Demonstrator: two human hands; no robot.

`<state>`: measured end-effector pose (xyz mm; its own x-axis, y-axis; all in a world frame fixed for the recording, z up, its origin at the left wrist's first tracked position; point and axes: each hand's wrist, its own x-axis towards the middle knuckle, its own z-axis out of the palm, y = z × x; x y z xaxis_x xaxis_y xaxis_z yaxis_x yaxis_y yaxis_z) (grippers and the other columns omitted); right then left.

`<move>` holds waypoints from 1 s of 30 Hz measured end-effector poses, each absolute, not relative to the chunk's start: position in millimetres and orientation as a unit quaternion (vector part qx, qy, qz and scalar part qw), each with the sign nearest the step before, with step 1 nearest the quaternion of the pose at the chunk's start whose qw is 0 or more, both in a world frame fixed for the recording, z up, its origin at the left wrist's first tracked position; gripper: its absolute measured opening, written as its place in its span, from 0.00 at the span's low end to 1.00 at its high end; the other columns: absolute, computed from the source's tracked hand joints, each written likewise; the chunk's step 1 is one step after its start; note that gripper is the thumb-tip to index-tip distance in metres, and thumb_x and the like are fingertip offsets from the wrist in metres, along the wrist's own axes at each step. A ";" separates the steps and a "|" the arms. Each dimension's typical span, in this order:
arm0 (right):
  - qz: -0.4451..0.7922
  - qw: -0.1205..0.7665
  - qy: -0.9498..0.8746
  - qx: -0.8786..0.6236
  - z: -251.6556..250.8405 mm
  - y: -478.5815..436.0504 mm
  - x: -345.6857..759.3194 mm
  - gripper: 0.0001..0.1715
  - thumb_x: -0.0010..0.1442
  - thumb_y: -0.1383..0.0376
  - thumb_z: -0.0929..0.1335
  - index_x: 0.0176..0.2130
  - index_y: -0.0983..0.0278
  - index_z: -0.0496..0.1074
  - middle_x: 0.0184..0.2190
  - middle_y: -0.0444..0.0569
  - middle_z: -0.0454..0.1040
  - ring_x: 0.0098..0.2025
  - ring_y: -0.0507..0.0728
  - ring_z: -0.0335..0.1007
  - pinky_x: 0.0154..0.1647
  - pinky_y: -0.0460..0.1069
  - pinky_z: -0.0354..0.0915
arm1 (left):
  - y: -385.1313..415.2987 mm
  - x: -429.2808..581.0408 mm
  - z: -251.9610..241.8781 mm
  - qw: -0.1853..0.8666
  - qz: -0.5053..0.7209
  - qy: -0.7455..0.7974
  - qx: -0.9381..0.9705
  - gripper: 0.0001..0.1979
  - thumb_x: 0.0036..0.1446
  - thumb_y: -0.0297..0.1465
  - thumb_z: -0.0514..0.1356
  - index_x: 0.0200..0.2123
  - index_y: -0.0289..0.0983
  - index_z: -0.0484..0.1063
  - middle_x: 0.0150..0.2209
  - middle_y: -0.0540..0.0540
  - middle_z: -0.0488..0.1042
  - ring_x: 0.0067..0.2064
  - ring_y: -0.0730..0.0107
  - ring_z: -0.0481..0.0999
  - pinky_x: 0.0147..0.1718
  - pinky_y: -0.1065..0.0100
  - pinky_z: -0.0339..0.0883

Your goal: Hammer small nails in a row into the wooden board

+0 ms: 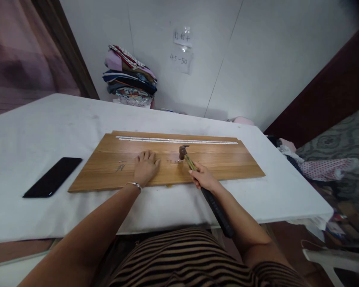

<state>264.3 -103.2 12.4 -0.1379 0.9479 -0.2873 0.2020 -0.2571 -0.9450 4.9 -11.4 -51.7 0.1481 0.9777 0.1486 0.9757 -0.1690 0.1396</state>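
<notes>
A wooden board (221,161) lies flat on the white table (32,135). My left hand (145,167) rests palm down on the board with fingers spread. My right hand (204,178) is closed round the handle of a hammer (188,158), gripping it high up near the head. The hammer head touches the board at a small pale mark just right of my left hand. A few loose nails (120,166) lie on the board to the left. A long white strip (176,140) runs along the board's far edge.
A black phone (52,176) lies on the table left of the board. Folded fabrics (130,77) are stacked against the wall at the back. Paper notes (182,50) hang on the wall. Clothes (323,167) and clutter fill the floor at right.
</notes>
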 end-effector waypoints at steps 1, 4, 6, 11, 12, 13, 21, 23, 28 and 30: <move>0.556 0.333 -0.507 -0.569 11.8 -103.4 264.4 0.43 0.65 0.59 0.71 0.74 0.64 0.64 0.17 0.31 0.61 0.16 0.49 0.56 0.17 0.43 0.55 | -11.5 5.0 -51.6 0.003 0.102 0.645 0.757 0.27 0.73 0.40 0.47 0.63 0.34 0.75 0.72 0.28 0.71 0.72 0.38 0.66 0.69 0.40 0.60; 0.560 0.330 -0.496 -0.576 9.2 -104.1 264.6 0.43 0.64 0.59 0.71 0.74 0.64 0.64 0.17 0.31 0.61 0.16 0.49 0.56 0.17 0.43 0.55 | -11.3 5.0 -51.9 -0.003 0.104 0.646 0.756 0.27 0.73 0.40 0.47 0.64 0.35 0.75 0.72 0.29 0.71 0.73 0.39 0.66 0.69 0.41 0.61; 0.565 0.331 -0.493 -0.573 8.0 -104.1 265.4 0.44 0.63 0.57 0.72 0.74 0.63 0.64 0.17 0.30 0.62 0.16 0.49 0.55 0.17 0.43 0.54 | -11.0 4.6 -52.1 -0.001 0.103 0.645 0.757 0.26 0.74 0.40 0.47 0.64 0.36 0.75 0.72 0.30 0.72 0.72 0.40 0.67 0.69 0.41 0.61; 0.562 0.343 -0.505 -0.558 7.4 -102.9 267.9 0.46 0.63 0.55 0.72 0.74 0.63 0.63 0.17 0.30 0.61 0.15 0.49 0.55 0.16 0.43 0.54 | -10.5 4.1 -51.5 0.009 0.106 0.643 0.758 0.27 0.73 0.40 0.47 0.64 0.35 0.75 0.72 0.29 0.71 0.72 0.38 0.66 0.69 0.39 0.60; 0.563 0.341 -0.506 -0.558 7.2 -102.6 267.8 0.46 0.63 0.56 0.72 0.74 0.63 0.63 0.17 0.30 0.61 0.15 0.49 0.55 0.17 0.43 0.54 | -10.7 4.2 -51.2 0.009 0.106 0.643 0.758 0.27 0.73 0.39 0.47 0.64 0.34 0.75 0.72 0.28 0.71 0.73 0.37 0.66 0.69 0.38 0.60; 0.564 0.338 -0.504 -0.560 6.9 -102.5 267.5 0.46 0.63 0.56 0.71 0.74 0.64 0.62 0.17 0.30 0.61 0.16 0.49 0.55 0.17 0.43 0.54 | -10.9 4.4 -50.7 0.009 0.105 0.643 0.759 0.27 0.73 0.39 0.47 0.64 0.33 0.75 0.72 0.28 0.71 0.73 0.37 0.66 0.69 0.38 0.60; 0.567 0.342 -0.491 -0.567 8.7 -103.6 264.4 0.42 0.63 0.60 0.71 0.72 0.66 0.64 0.17 0.30 0.62 0.16 0.49 0.55 0.16 0.43 0.54 | -11.9 5.3 -49.9 0.006 0.101 0.646 0.757 0.26 0.74 0.39 0.47 0.64 0.35 0.75 0.72 0.30 0.71 0.73 0.39 0.66 0.70 0.41 0.60; 0.566 0.342 -0.493 -0.565 9.4 -103.5 264.3 0.42 0.64 0.60 0.70 0.73 0.66 0.63 0.17 0.30 0.61 0.16 0.49 0.55 0.16 0.43 0.54 | -11.3 5.0 -51.4 0.006 0.104 0.648 0.754 0.26 0.74 0.39 0.48 0.64 0.36 0.75 0.72 0.30 0.71 0.73 0.40 0.66 0.70 0.41 0.60; 0.575 0.334 -0.483 -0.570 8.6 -102.5 264.1 0.43 0.64 0.59 0.71 0.74 0.64 0.63 0.19 0.30 0.62 0.16 0.48 0.55 0.17 0.43 0.54 | -10.9 4.5 -52.7 -0.005 0.104 0.644 0.758 0.26 0.74 0.40 0.48 0.63 0.35 0.75 0.72 0.29 0.71 0.73 0.39 0.66 0.70 0.41 0.60; 0.574 0.336 -0.483 -0.570 9.5 -102.4 264.2 0.43 0.64 0.61 0.71 0.74 0.64 0.63 0.19 0.30 0.62 0.16 0.48 0.55 0.17 0.43 0.54 | -11.1 4.5 -51.5 -0.004 0.097 0.643 0.760 0.26 0.74 0.40 0.48 0.63 0.34 0.75 0.72 0.29 0.71 0.73 0.39 0.66 0.69 0.41 0.60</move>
<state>264.2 -102.4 9.5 -0.1247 0.9356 -0.3303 0.1656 -0.3086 -0.9367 4.5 -11.1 -51.5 0.1550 0.9760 0.1528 0.9778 -0.1737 0.1176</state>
